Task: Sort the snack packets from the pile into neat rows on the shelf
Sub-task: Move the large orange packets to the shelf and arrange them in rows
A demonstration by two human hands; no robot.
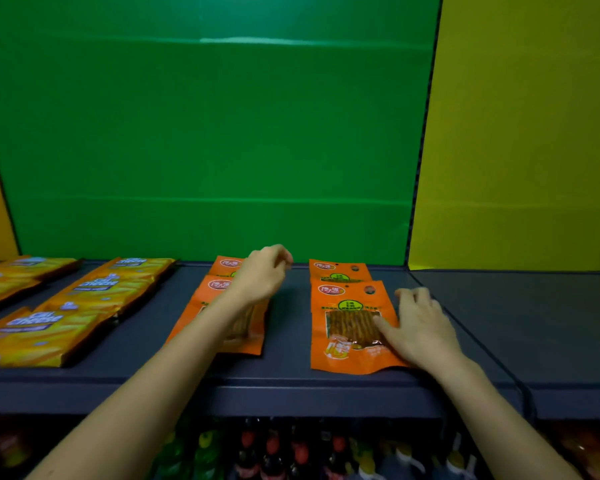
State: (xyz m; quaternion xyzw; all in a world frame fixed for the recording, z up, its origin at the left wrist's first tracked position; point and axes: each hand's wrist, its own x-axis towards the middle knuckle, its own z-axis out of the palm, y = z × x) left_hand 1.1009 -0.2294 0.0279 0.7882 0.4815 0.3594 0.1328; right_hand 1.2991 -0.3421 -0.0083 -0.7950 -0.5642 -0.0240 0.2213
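The dark shelf (291, 375) is carrying snack packets laid flat in rows running from near to far. At the left, yellow packets (94, 292) are lying overlapped in 2 rows, the leftmost row (11, 275) running off the edge of the view. Toward the middle, 2 rows of orange packets are sitting well apart from each other, with 2 packets showing in each.

The left hand (260, 275) is hovering over the far end of the left orange row (222, 289), fingers curled loosely inward and holding nothing that can be seen; the forearm is crossing over and hiding much of the near packet there. The right hand (420, 327) is resting palm down, fingers spread flat, on the right edge of the near orange packet (347, 327), the thumb lying across its clear window. That packet is overlapping the lower part of the far orange packet (338, 270), which is lying close to the green back panel (205, 133). A yellow panel (520, 133) is standing to the right. Below the shelf, bottles (291, 452) with red and yellow caps are showing, blurred.
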